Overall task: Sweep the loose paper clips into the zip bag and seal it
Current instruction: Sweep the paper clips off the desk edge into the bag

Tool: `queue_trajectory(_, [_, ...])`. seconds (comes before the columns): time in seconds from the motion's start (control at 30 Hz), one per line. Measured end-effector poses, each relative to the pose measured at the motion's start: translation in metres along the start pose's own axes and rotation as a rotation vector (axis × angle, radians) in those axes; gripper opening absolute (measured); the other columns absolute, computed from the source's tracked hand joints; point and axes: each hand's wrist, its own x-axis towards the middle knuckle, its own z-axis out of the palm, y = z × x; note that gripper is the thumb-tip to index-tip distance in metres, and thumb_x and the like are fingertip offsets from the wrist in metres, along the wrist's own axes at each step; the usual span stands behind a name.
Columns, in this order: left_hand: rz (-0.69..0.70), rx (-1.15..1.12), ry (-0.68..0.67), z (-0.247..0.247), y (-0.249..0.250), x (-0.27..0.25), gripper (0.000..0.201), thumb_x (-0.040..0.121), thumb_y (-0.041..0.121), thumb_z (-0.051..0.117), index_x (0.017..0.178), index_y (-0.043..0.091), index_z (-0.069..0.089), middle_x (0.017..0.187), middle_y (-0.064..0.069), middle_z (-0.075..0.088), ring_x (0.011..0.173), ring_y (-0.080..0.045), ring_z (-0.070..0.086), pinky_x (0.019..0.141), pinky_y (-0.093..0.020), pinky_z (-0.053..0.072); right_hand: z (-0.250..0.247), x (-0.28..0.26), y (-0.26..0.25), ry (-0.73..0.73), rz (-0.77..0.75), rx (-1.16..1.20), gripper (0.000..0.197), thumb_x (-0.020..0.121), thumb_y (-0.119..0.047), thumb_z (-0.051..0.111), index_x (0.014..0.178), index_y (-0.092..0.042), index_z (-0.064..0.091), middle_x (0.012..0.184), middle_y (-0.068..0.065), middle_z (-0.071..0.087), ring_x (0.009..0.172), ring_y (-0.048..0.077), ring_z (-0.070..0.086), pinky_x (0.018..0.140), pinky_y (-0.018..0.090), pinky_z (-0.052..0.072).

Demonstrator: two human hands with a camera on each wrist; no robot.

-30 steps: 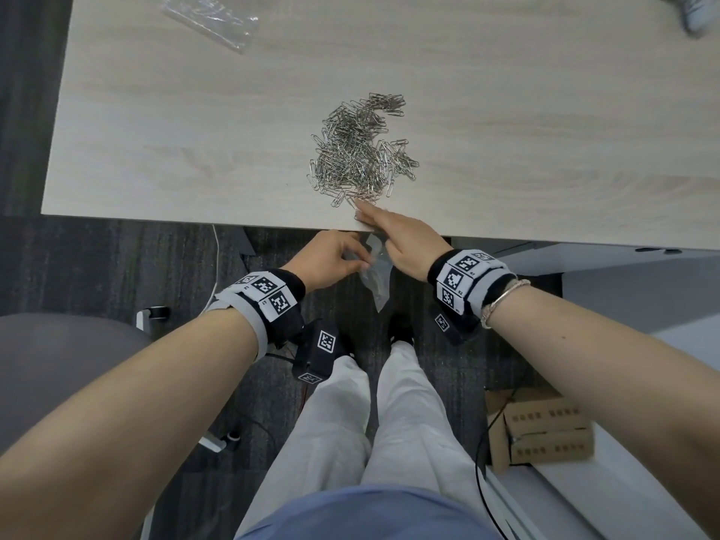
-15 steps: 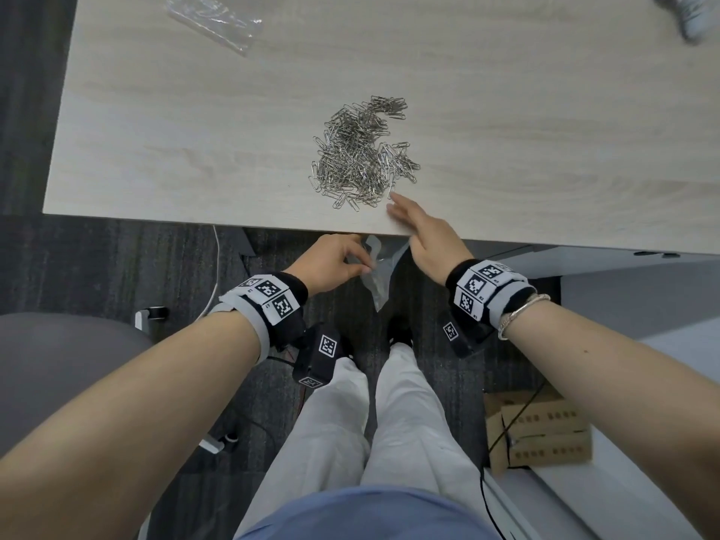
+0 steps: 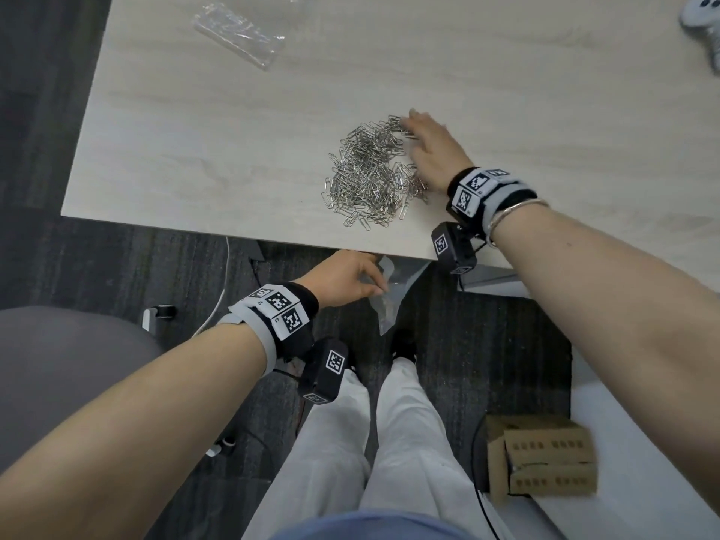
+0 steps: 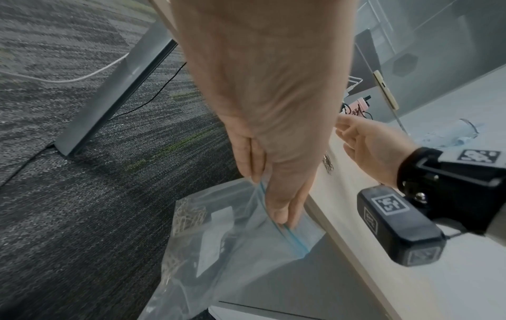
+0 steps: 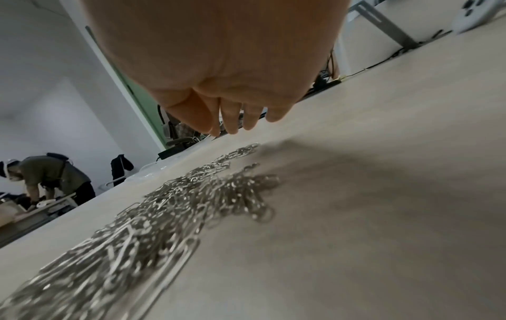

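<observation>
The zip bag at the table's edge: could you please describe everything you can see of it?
The zip bag is clear, thin plastic with a blue zip strip along its mouth and a pale label patch. It hangs below the near edge of the table, mouth up and open. The left hand pinches its rim at the strip. Some paper clips already lie inside.

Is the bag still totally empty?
No, the left wrist view shows some paper clips already lying inside the zip bag that the left hand pinches.

Wooden table [image 3: 218, 150] under paper clips [image 3: 370, 173]
</observation>
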Motion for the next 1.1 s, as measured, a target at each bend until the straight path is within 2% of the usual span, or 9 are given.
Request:
queue_trajectory(0.1, [-0.021,0.005,-0.021,-0.006,0.004,0.005,0.01,0.083,0.019,0.07,0.091,0.017,0.076,0.085,0.008,0.062,0.085,-0.01,0.059,0.08,-0.028,0.046,-0.004,0.024,-0.003,-0.059,-0.018,-0.083,0.049,0.099,-0.019,0.029,0.148,-0.018,0.022,0.158,0.008,0.009,0.147,0.023,0.003,0.117,0.038,-0.005])
queue_trajectory(0.23, [-0.042,0.004,-0.028,-0.007,0.003,0.007,0.008,0.082,0.021,0.071,0.088,0.02,0.076,0.093,0.004,0.069,0.088,-0.013,0.063,0.084,-0.033,0.05,-0.01,0.043,-0.01,-0.164,-0.057,-0.171,0.051,0.098,-0.021,0.03,0.148,-0.018,0.022,0.158,0.009,0.007,0.147,0.025,0.0,0.117,0.045,-0.004])
queue_trajectory(0.33, [-0.039,0.0,-0.013,-0.005,0.003,0.008,0.007,0.082,0.019,0.071,0.087,0.021,0.076,0.089,0.007,0.068,0.086,-0.011,0.062,0.083,-0.032,0.05,-0.01,0.043,-0.004,-0.228,-0.062,-0.212,0.051,0.101,-0.033,0.025,0.148,-0.015,0.019,0.158,0.009,0.006,0.147,0.025,0.001,0.117,0.045,-0.001])
queue_trajectory(0.4, [-0.045,0.0,-0.004,-0.004,0.002,0.008,0.008,0.083,0.018,0.07,0.087,0.02,0.076,0.088,0.007,0.067,0.085,-0.01,0.063,0.084,-0.032,0.051,-0.01,0.037,0.004,-0.219,-0.049,-0.195,0.054,0.101,-0.038,0.024,0.149,-0.013,0.017,0.158,0.009,0.005,0.147,0.024,0.001,0.118,0.042,-0.001])
queue_trajectory(0.63, [-0.051,0.011,0.015,-0.006,0.009,0.005,0.01,0.084,0.018,0.069,0.091,0.017,0.076,0.09,0.006,0.066,0.089,-0.011,0.062,0.085,-0.03,0.051,0.0,-0.006,0.024,-0.224,-0.049,-0.123,0.055,0.102,-0.037,0.023,0.149,-0.009,0.014,0.158,0.01,0.003,0.147,0.022,0.0,0.118,0.035,0.0])
queue_trajectory(0.83, [-0.045,0.0,0.041,-0.002,0.007,0.006,0.009,0.082,0.018,0.071,0.089,0.017,0.076,0.089,0.005,0.067,0.088,-0.013,0.064,0.088,-0.036,0.051,0.024,-0.057,0.019,-0.219,-0.036,-0.07,0.059,0.101,-0.04,0.024,0.149,-0.01,0.01,0.158,0.008,0.0,0.147,0.019,-0.003,0.117,0.03,-0.004])
queue_trajectory(0.97, [-0.026,-0.006,0.049,0.0,0.007,0.006,0.009,0.082,0.016,0.071,0.09,0.015,0.076,0.09,0.003,0.069,0.087,-0.014,0.064,0.088,-0.036,0.051,0.04,-0.083,0.013,-0.203,-0.044,-0.001,0.056,0.101,-0.037,0.026,0.149,-0.011,0.013,0.159,0.007,0.003,0.147,0.016,-0.002,0.116,0.026,-0.005])
queue_trajectory(1.1, [-0.022,0.011,0.039,-0.001,0.007,0.006,0.01,0.083,0.017,0.07,0.09,0.015,0.077,0.092,0.002,0.069,0.089,-0.013,0.064,0.088,-0.036,0.051,0.038,-0.097,0.018,-0.056,-0.035,0.078,0.054,0.102,-0.031,0.03,0.149,-0.013,0.013,0.158,0.005,0.008,0.146,0.014,0.003,0.116,0.022,0.0])
